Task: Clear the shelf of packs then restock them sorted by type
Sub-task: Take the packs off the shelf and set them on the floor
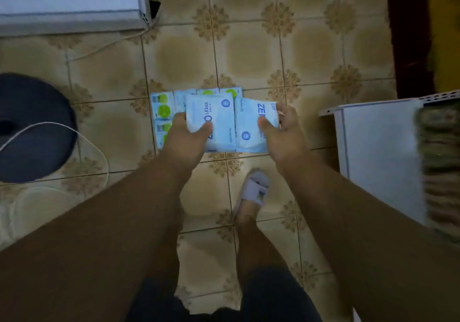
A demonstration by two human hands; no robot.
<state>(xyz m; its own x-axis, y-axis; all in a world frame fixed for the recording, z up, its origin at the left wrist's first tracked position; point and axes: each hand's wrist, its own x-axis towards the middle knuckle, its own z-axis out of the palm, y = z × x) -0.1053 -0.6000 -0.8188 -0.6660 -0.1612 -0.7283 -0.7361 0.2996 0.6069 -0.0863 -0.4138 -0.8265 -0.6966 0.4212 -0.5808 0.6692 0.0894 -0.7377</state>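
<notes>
Two light-blue packs with blue print are held side by side above the tiled floor. My left hand [185, 136] grips the left blue pack [216, 112], thumb across its front. My right hand [281, 132] grips the right blue pack [251, 120], thumb on its face and fingers curled round its right edge. Beneath and behind them, several blue packs with green circles [163, 110] lie in rows on the floor. The white shelf [373, 152] stands at the right, with brownish packs [440, 167] stacked on its far side, blurred.
Another white shelf unit [69, 0] sits at the upper left. A dark round object [32, 127] with a white cable [94, 145] across it lies at the left. My slippered foot [252, 192] stands on the patterned tiled floor [249, 55] below the packs.
</notes>
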